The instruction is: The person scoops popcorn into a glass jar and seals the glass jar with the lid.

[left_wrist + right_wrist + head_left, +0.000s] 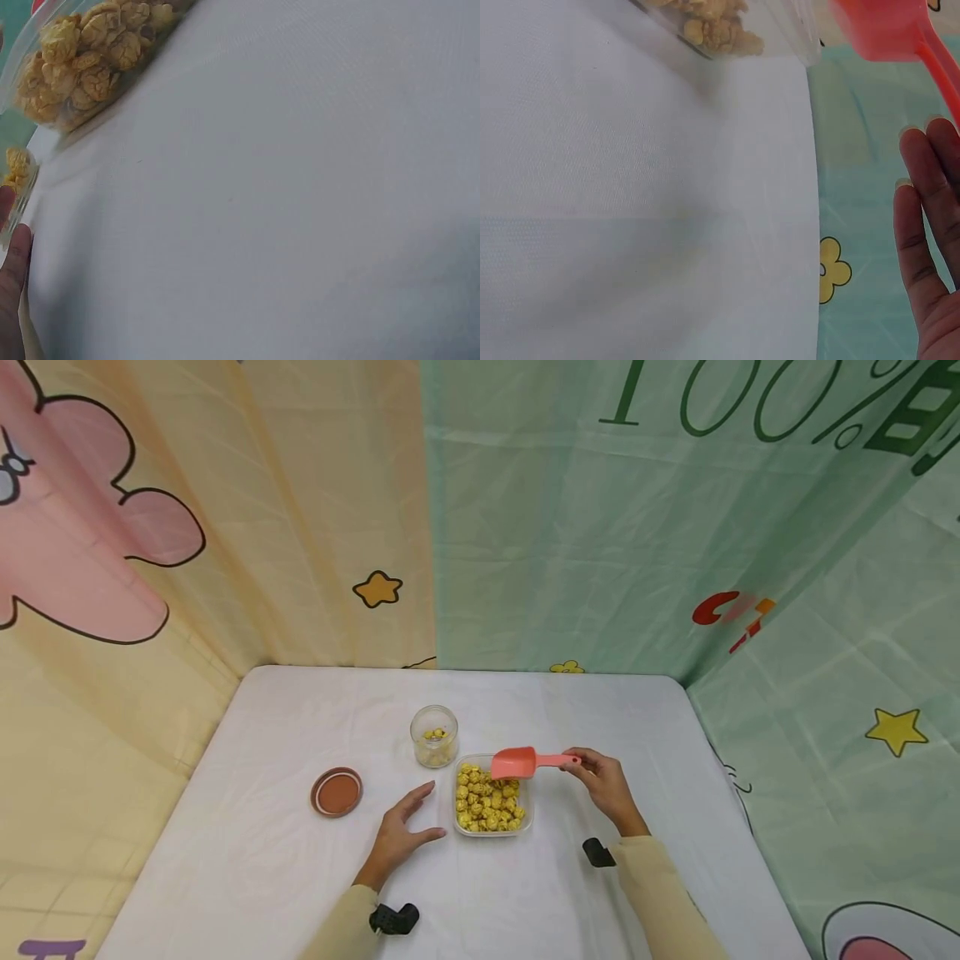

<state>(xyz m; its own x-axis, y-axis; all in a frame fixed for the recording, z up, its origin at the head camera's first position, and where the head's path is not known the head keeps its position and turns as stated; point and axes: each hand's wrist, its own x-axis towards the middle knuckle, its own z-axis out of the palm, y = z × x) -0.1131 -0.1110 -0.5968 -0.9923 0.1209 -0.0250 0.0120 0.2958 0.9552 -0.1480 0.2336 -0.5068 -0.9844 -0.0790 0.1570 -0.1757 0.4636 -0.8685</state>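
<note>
My right hand [606, 783] pinches the handle of a coral-red scoop [514, 763], whose bowl is over the back of a clear plastic tub. Yellow popcorn [487, 803] fills much of that tub [491, 834]. In the right wrist view the scoop [885, 30] hangs above the tub's rim, some fingers extended below its handle. My left hand [401, 828] is left of the tub, thumb and fingers spread apart and holding nothing. Behind the tub stands a round clear jar [434, 727] with a little popcorn at its bottom; the left wrist view shows it [22, 195] beyond the left fingers.
A reddish-brown round lid [337, 792] lies on the table at the left. White cloth covers the table [285, 718], and printed curtains [525, 543] hang along its back and sides. Dark wrist cameras [394, 919] are strapped near both sleeves.
</note>
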